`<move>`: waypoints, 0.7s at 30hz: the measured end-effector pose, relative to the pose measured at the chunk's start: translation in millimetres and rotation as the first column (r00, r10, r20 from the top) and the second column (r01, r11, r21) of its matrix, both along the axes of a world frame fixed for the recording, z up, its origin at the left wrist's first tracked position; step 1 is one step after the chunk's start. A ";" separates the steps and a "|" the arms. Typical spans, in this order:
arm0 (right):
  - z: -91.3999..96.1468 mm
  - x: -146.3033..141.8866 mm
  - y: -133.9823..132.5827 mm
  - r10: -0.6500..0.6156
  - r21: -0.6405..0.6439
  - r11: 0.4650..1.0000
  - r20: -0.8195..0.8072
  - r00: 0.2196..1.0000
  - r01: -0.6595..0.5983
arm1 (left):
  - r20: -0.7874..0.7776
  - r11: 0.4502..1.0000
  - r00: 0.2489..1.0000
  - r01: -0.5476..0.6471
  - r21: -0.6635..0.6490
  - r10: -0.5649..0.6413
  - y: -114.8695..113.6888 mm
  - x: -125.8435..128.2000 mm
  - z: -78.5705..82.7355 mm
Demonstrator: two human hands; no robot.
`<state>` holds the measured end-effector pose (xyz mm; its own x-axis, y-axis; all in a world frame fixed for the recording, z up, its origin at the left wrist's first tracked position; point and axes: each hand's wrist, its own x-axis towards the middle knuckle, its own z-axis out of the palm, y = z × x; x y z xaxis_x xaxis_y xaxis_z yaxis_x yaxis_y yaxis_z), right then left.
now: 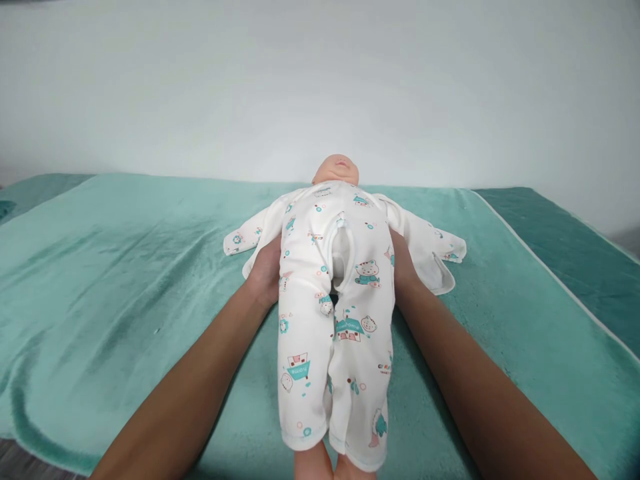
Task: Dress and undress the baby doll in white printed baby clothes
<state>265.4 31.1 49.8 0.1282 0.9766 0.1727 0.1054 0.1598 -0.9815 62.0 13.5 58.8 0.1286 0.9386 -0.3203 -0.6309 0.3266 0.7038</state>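
Note:
A baby doll [336, 170] lies on its back, head away from me and bare feet [314, 461] toward me. It wears white printed pants [305, 333] with an open crotch, pulled up high over the torso. A matching white top [257, 230] lies around it, sleeves spread to both sides and its front panels open. My left hand [269, 268] holds the doll's left-hand side in view, at hip height. On the opposite side my right hand [403, 265] does the same. The fingers of both hands are hidden behind the doll and clothing.
A green plush blanket [150, 280] with soft wrinkles covers the surface under the doll. Its darker strip with a pale seam [575, 240] runs along the right. Behind stands a plain white wall [320, 80]. Dark flooring [25, 461] shows at the lower left.

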 end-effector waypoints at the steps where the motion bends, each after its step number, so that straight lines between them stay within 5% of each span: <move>1: 1.2 -0.8 -1.0 -0.004 -0.006 1.000 -0.006 1.000 0.004 | -0.001 1.000 1.000 -0.008 0.004 0.008 0.7 0.2 -0.7; 11: -0.4 -1.8 0.8 0.023 -0.063 0.998 -0.095 0.995 -0.029 | -0.102 0.997 0.992 -0.079 -0.002 0.078 2.6 1.7 2.6; 21: 5.6 -4.8 -0.4 0.018 -0.077 0.997 -0.164 0.986 -0.031 | -0.177 0.989 0.979 -0.079 0.124 0.101 7.0 0.6 -2.2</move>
<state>260.6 30.7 55.5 0.1240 0.9895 0.0737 -0.0603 0.0817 -0.9948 62.6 20.4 56.6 -0.0085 0.9756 -0.2193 -0.5116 0.1842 0.8392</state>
